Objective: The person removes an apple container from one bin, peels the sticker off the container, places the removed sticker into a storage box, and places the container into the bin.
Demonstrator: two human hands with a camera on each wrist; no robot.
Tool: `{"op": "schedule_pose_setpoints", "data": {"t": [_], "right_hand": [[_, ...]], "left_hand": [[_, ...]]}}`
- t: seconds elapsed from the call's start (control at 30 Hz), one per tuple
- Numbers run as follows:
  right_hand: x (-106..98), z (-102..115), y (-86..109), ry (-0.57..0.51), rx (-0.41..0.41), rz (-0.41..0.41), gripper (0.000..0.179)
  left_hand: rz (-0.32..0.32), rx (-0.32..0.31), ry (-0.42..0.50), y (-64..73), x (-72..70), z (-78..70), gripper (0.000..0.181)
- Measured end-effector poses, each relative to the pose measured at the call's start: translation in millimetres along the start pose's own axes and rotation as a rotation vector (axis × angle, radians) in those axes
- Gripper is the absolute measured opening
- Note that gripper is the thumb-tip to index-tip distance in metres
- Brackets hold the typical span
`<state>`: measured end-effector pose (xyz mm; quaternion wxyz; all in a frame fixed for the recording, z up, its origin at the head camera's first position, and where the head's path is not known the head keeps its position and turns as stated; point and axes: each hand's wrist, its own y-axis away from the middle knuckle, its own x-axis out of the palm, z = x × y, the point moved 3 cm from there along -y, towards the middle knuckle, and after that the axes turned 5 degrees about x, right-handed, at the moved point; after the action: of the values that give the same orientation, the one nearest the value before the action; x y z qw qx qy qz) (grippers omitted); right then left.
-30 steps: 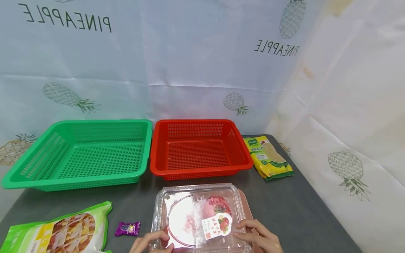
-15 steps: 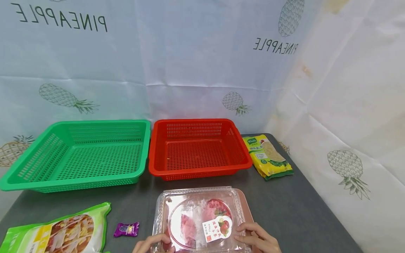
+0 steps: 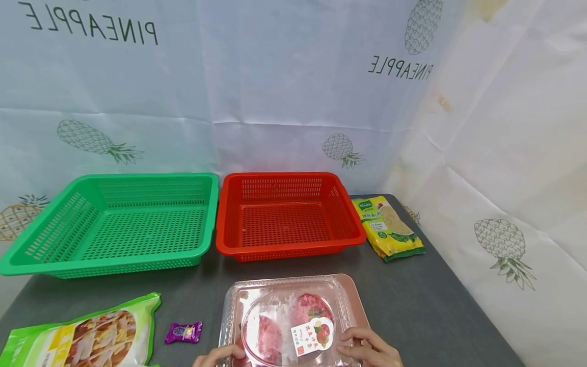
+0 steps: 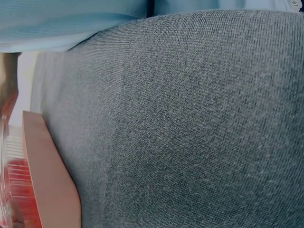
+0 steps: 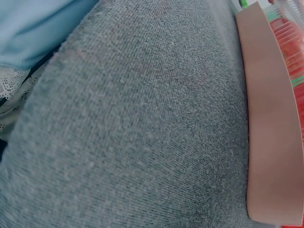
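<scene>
2 sides of the clear box [image 3: 282, 321], on a pinkish slab [image 3: 355, 300], met the left hand [image 3: 220, 355] and right hand [image 3: 372, 349]; whether either pinched, from afar I could not tell. I judged it light, slick and easily dented, best held by its rim.

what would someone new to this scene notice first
The bright green basket and red basket side by side at the back likely catch the eye first. Next comes the clear box in front, with the left hand and right hand at its two sides.
</scene>
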<state>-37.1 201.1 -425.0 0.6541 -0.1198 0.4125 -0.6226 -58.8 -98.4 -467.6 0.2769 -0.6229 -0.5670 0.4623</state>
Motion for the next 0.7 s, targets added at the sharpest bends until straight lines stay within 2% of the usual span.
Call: {"op": "schedule_pose_setpoints", "data": {"t": [0.07, 0.2, 0.33, 0.5, 0.6, 0.7], "right_hand": [[1.3, 0.4, -0.2, -0.009, -0.01, -0.007, 0.036], [3.3, 1.4, -0.3, -0.038, -0.026, -0.02, 0.035], [4.4, 1.6, 0.2, -0.052, -0.038, -0.036, 0.033], [5.3, 0.4, 1.3, -0.072, -0.045, -0.038, 0.029], [5.3, 0.1, 1.8, -0.076, -0.042, -0.033, 0.027], [5.3, -0.4, 2.4, -0.086, -0.047, -0.028, 0.029]], "left_hand": [[-0.004, 0.02, 0.058, 0.5, -0.4, 2.6, 0.014], [0.017, -0.013, 0.166, 1.0, -1.4, 3.7, 0.018], [0.041, -0.038, 0.175, 3.5, -1.7, 2.7, 0.019], [0.019, -0.069, 0.154, 2.7, -0.8, 1.2, 0.022], [0.009, -0.061, 0.175, 2.0, -0.2, 1.5, 0.029], [0.017, -0.053, 0.167, 3.1, -0.3, 2.5, 0.027]]}}
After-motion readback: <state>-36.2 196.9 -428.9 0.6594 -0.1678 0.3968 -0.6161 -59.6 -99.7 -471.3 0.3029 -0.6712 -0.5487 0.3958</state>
